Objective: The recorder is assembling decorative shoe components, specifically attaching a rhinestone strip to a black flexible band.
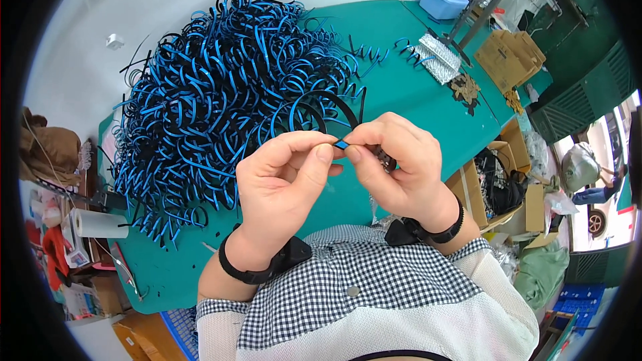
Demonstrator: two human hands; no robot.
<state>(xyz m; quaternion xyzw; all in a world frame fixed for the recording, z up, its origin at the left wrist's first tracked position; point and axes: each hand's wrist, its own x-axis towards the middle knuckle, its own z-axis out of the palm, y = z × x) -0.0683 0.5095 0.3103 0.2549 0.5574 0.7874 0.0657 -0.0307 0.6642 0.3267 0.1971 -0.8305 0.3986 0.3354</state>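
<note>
A curled black-and-blue strip point(342, 144) is pinched between the thumbs and fingers of both my hands, in front of my chest and above the table. My left hand point(277, 177) grips it from one side and my right hand point(401, 164) from the other, the fingertips nearly meeting. A short blue face of the strip shows between them. Wide black loops rise just beyond my fingers; I cannot tell whether they belong to the held strip. Past my hands, a large heap of similar coiled strips point(194, 100) covers the table's left side.
The green table point(374, 27) carries a silver bubble-wrap packet point(438, 59), dark scraps point(465, 87), a blue box point(443, 1) and a cardboard box point(506, 60). Metal posts rise at the back right. Open cartons point(501, 174) stand to the right. A white roll point(100, 223) sits at the left edge.
</note>
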